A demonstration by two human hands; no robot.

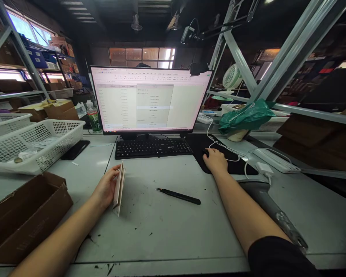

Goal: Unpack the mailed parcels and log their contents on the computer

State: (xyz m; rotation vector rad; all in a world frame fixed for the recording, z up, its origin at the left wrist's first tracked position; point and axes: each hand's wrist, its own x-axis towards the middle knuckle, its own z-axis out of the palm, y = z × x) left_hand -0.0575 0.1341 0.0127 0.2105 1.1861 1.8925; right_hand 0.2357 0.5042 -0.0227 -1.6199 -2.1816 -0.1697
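Left hand pinching thin flat pieces, right hand on a mouse.
Head view: the flat pieces stand on edge over the tabletop, between the brown box and a black pen-like tool; the right hand curls over the mouse on a dark pad, beside the keyboard, in front of the lit monitor.

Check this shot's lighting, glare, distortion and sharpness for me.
Head view: dim background against a bright upper-left window; pale sheen on the desk; wide-angle stretching towards the edges; monitor bright, its small text mostly unreadable; left hand and right hand clear, without obvious motion blur.
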